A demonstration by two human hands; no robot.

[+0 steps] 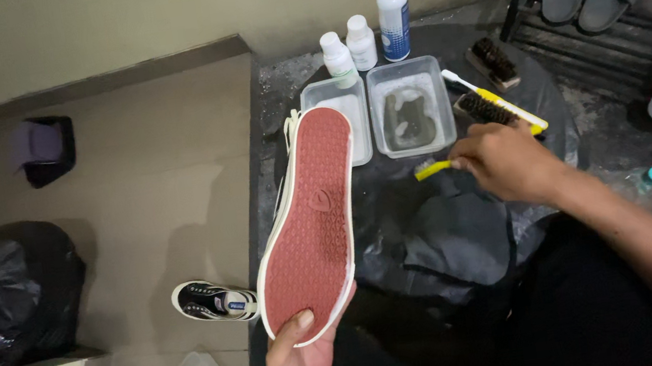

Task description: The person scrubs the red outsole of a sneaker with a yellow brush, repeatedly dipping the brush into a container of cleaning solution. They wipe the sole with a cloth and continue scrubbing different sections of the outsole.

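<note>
Near the left, the left hand grips a sneaker, its ribbed red rubber sole up; farther right, the right hand pinches a thin yellow brush beside two clear plastic tubs.

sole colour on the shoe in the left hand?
Brick red sole with an off-white rim, clearest in the head view.

The sneaker is being held sole-up at the centre of the scene, its brick-red patterned sole with a cream rim facing the camera, heel near and toe pointing far. To its right, a small yellow brush is lying almost level, pinched at its right end.
</note>
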